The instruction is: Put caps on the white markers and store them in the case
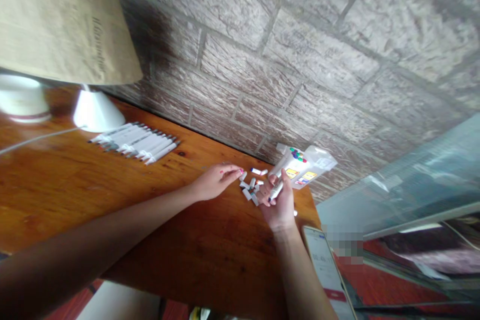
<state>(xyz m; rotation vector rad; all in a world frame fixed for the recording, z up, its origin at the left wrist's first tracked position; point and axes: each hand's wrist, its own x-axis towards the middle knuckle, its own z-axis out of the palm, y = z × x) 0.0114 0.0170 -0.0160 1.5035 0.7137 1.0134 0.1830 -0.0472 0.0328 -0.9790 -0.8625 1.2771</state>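
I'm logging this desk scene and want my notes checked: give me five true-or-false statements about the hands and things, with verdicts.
1. The right hand holds a marker. True.
2. The row of markers lies beside the lamp. True.
3. The left hand rests on the lamp. False: the left hand is by the loose caps.
4. The phone lies behind the row of markers. False: the phone is beside the right forearm.
5. The case is nearer the right hand than the left. True.
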